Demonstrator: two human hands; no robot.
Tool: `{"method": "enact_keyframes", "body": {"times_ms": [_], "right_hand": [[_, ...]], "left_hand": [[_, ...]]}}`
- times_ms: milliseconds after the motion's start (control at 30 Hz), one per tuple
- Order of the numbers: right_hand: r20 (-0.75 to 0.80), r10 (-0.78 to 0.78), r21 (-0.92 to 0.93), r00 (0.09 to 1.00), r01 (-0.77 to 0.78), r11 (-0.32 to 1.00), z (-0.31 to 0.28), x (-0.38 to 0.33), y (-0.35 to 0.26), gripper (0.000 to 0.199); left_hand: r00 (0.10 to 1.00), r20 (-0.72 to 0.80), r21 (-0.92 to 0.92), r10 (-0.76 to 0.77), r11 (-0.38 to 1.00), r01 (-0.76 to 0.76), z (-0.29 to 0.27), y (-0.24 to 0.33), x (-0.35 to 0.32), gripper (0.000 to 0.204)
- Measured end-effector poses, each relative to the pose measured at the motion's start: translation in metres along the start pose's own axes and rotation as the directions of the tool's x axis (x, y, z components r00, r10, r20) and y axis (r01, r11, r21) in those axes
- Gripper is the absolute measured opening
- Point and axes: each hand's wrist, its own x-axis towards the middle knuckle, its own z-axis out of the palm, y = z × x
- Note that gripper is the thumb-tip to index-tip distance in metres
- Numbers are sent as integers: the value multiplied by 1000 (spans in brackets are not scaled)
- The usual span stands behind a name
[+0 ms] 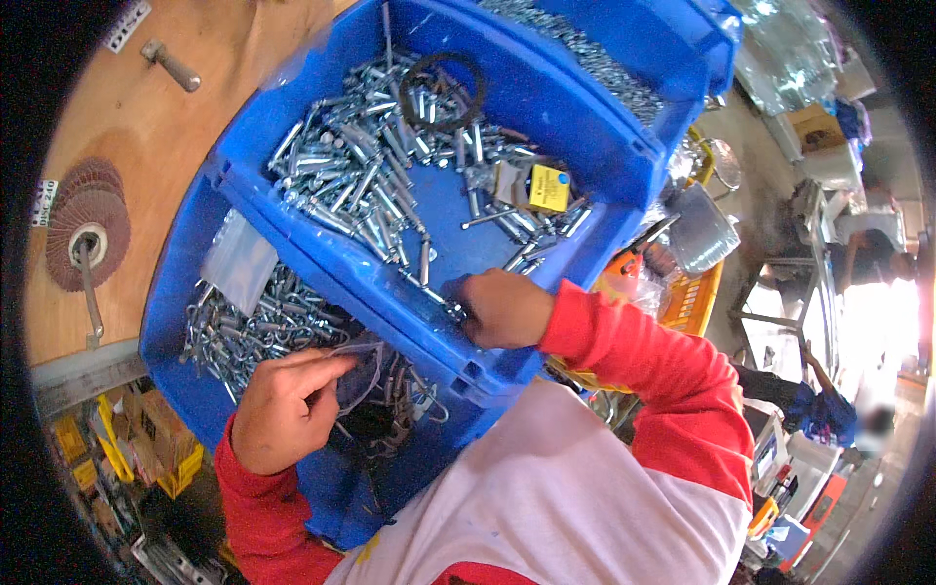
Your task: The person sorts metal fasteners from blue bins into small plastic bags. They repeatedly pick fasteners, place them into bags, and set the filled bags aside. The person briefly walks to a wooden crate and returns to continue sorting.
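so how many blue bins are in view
3: a near bin under the left hand, a middle bin the right hand reaches into, a far bin. Others may be hidden.

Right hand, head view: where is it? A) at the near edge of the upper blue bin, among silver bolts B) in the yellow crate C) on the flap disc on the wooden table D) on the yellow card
A: the right hand rests at the near edge of the upper blue bin, fingers pinching among the silver bolts.

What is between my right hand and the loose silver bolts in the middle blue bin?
Nothing visible: the right hand already rests inside the middle blue plastic bin, fingertips touching silver metal bolts near its front wall.
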Motion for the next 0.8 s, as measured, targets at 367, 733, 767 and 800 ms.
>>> {"method": "enact_keyframes", "body": {"times_ms": [367, 733, 767, 800], "right_hand": [[-93, -119, 69, 988, 126, 990, 20, 9, 27, 31], [-654, -67, 487, 753, 487, 725, -45, -67, -63, 21], [-681, -84, 497, 727, 544, 676, -46, -73, -79, 19], [-712, -160, 408, 684, 588, 699, -41, -73, -96, 19]], "left_hand": [[995, 9, 31, 103, 994, -103, 0, 8, 12, 26], [983, -65, 48, 171, 985, -169, 14, -9, 0, 34], [984, -47, 28, 175, 984, -173, 13, -9, 1, 35], [982, -44, 24, 183, 983, -182, 12, -10, 2, 36]]}}
